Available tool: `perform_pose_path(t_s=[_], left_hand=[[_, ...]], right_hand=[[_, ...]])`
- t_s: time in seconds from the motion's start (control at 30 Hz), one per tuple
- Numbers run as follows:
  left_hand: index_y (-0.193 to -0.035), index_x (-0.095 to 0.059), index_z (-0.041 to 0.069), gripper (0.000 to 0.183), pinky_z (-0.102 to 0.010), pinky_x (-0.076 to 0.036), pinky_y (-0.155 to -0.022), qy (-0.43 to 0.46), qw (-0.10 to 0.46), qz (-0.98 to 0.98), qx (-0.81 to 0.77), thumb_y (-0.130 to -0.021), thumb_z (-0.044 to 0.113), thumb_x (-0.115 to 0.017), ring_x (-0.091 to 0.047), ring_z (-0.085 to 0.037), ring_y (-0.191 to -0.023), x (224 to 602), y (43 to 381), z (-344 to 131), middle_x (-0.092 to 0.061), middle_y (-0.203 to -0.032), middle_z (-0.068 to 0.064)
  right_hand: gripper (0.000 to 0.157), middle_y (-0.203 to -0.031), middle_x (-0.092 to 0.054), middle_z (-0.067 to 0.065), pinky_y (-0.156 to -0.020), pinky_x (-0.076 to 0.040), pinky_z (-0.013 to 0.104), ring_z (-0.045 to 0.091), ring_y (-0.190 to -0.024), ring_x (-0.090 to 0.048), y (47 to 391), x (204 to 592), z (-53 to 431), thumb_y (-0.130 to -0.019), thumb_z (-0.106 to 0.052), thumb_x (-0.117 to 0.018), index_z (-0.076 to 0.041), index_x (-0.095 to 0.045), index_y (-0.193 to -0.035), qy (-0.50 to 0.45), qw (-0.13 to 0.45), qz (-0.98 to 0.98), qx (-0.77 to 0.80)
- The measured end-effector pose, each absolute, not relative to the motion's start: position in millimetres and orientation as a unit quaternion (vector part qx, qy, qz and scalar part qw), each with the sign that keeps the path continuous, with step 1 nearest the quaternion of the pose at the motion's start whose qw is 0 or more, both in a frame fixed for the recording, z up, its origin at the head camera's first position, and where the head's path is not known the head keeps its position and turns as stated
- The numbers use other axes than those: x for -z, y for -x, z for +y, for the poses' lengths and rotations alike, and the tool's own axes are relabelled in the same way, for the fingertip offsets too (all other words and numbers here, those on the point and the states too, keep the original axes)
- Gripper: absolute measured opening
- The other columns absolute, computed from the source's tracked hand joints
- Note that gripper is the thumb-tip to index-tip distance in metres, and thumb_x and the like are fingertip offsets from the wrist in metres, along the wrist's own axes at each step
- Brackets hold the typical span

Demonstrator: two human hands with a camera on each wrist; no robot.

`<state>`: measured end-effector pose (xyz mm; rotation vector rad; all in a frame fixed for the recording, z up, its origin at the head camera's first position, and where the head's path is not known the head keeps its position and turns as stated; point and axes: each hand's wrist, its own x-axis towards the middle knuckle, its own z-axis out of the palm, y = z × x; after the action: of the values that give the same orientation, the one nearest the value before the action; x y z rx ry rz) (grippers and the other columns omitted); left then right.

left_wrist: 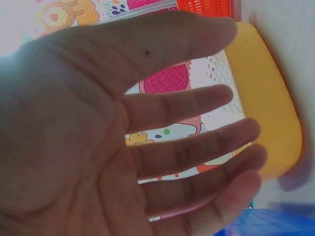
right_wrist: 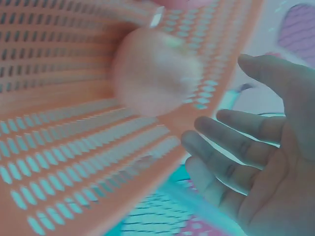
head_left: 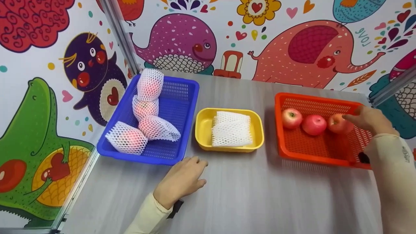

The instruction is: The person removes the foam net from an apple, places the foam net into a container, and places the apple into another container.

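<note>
My right hand (head_left: 373, 120) is over the right side of the red-orange basket (head_left: 312, 158), beside the rightmost apple (head_left: 337, 123). In the right wrist view its fingers (right_wrist: 236, 142) are spread and apart from the apple (right_wrist: 152, 73). Two more apples, a pale one (head_left: 292, 118) and a redder one (head_left: 314, 125), lie bare to the left in that basket. Near the front edge of the blue basket (head_left: 139, 158), my left hand (head_left: 182, 178) holds nothing; the left wrist view shows its fingers extended. White foam net sleeves (head_left: 231, 129) lie flat in the yellow bin (head_left: 229, 149).
Several fruits in foam nets (head_left: 150, 85) lie along the left and front of the blue basket. The yellow bin stands between the two baskets on the grey table (head_left: 240, 188). Cartoon-printed walls (head_left: 234, 39) enclose the back and sides.
</note>
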<state>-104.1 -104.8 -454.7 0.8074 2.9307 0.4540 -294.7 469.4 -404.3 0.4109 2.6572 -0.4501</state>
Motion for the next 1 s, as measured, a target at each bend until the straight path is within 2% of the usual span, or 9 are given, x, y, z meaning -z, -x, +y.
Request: perform_pose_path(t_s=[0.2, 0.33, 0.6, 0.83, 1.0], left_hand=[[-0.111, -0.068, 0.007, 0.034, -0.041, -0.051, -0.080, -0.262, 0.045, 0.953, -0.142, -0.083, 0.024, -0.078, -0.061, -0.028, -0.088, 453.8, 106.4, -100.6, -0.063, -0.096, -0.007], [-0.111, -0.067, 0.007, 0.034, -0.041, -0.051, -0.079, -0.262, 0.051, 0.952, -0.149, -0.083, 0.024, -0.078, -0.061, -0.027, -0.088, 453.1, 108.1, -98.2, -0.062, -0.095, -0.006], [-0.110, -0.066, 0.007, 0.034, -0.041, -0.050, -0.079, -0.268, 0.050, 0.950, -0.155, -0.084, 0.024, -0.079, -0.060, -0.026, -0.087, 450.1, 110.8, -96.3, -0.060, -0.094, -0.005], [-0.108, -0.066, 0.007, 0.032, -0.039, -0.050, -0.076, -0.275, 0.045, 0.947, -0.158, -0.082, 0.022, -0.079, -0.059, -0.025, -0.084, 449.7, 112.6, -93.3, -0.059, -0.091, -0.004], [-0.105, -0.065, 0.008, 0.032, -0.038, -0.050, -0.075, -0.290, 0.029, 0.945, -0.149, -0.081, 0.022, -0.079, -0.058, -0.025, -0.082, 451.5, 113.2, -91.4, -0.057, -0.089, -0.003]], right_hand=[[0.100, -0.123, -0.048, 0.037, -0.079, -0.049, 0.062, 0.052, -0.106, -0.045, 269.6, 390.6, 440.2, -0.088, -0.073, -0.052, 0.012, -0.037, -0.139, -0.024, 0.144, 0.977, 0.154], [0.097, -0.121, -0.051, 0.033, -0.080, -0.048, 0.063, 0.049, -0.105, -0.047, 249.3, 390.5, 414.1, -0.087, -0.075, -0.050, 0.008, -0.042, -0.138, 0.001, 0.114, 0.983, 0.145], [0.070, -0.110, -0.062, 0.025, -0.076, -0.050, 0.060, 0.040, -0.093, -0.058, 199.1, 404.2, 355.8, -0.091, -0.058, -0.063, 0.004, -0.055, -0.125, 0.043, 0.004, 0.989, 0.138], [0.047, -0.105, -0.066, 0.022, -0.075, -0.049, 0.060, 0.040, -0.090, -0.063, 158.6, 426.4, 307.3, -0.090, -0.035, -0.074, 0.002, -0.064, -0.115, 0.117, -0.125, 0.974, 0.147], [0.041, -0.099, -0.069, 0.015, -0.070, -0.050, 0.055, 0.035, -0.083, -0.065, 135.5, 439.8, 281.5, -0.086, -0.031, -0.079, 0.000, -0.067, -0.111, 0.149, -0.171, 0.961, 0.158]])
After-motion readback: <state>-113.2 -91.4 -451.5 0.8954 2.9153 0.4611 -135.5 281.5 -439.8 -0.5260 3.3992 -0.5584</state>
